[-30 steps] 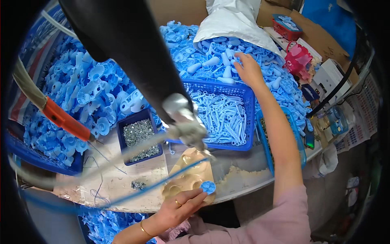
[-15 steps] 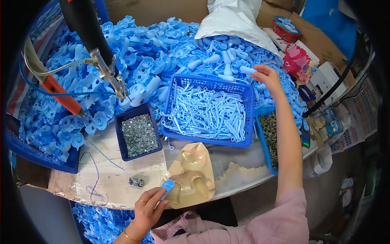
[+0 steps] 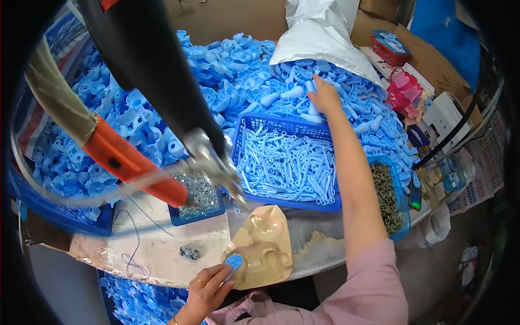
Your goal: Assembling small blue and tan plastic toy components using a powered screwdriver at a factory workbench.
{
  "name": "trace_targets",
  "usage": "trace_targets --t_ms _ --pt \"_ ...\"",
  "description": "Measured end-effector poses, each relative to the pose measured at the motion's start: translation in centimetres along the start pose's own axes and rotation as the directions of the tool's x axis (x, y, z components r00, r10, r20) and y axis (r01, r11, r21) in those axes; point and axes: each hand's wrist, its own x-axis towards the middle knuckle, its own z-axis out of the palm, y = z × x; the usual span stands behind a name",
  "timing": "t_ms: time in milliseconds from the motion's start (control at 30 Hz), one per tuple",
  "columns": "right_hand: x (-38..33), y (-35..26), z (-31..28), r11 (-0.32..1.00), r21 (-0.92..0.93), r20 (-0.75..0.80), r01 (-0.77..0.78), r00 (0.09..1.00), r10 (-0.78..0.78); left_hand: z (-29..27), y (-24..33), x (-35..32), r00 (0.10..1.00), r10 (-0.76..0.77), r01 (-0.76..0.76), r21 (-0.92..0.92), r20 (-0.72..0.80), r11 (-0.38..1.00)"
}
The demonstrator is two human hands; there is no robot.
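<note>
Cardboard (image 3: 227, 21) stands behind a crowded counter (image 3: 160, 262), where a heap of light-blue plastic parts (image 3: 238, 62) spreads across the far side. A white sack (image 3: 319, 40) opens toward the near side, blue rounded pieces lying at its mouth. A black-bodied tool (image 3: 157, 70) and an orange tool (image 3: 135, 162) cut across the left of the view.

At the near edge, the left hand (image 3: 208, 287) has its grip closed on a blue piece (image 3: 234, 261), pinched between thumb and fingers. The piece's long axis slants from near left to far right, its rounded end over the near-left corner of a tan mould (image 3: 264, 249). The mould lies just right of the left hand, which is much the nearer one to it.

The right hand (image 3: 326, 97) reaches far, beyond the right part of a blue basket (image 3: 292, 202) of slender links. A stubby piece (image 3: 310, 86) lies immediately left of its fingers, its long axis running roughly near to far; I cannot tell whether that grip has closed on anything. The right forearm passes between the basket and a light-blue tray (image 3: 402, 232) of small brownish pieces.
</note>
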Motion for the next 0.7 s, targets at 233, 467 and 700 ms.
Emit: trace_targets --t_ms 233,467,700 --pt "-1.8 1.5 -3.1 0.992 0.105 -0.007 -0.064 0.998 0.066 0.0 -0.7 -1.3 1.0 -0.014 0.014 -0.002 0.01 1.0" --pt "-8.0 -0.9 -11.8 0.492 0.746 0.42 -0.449 0.89 0.175 -0.7 0.0 -1.3 0.992 0.014 -0.029 0.121 0.124 0.992" --pt "-24.0 -14.6 -20.7 0.76 0.616 0.737 -0.206 0.49 -0.465 1.7 -1.4 -1.9 0.973 0.207 -0.229 0.306 0.103 0.924"
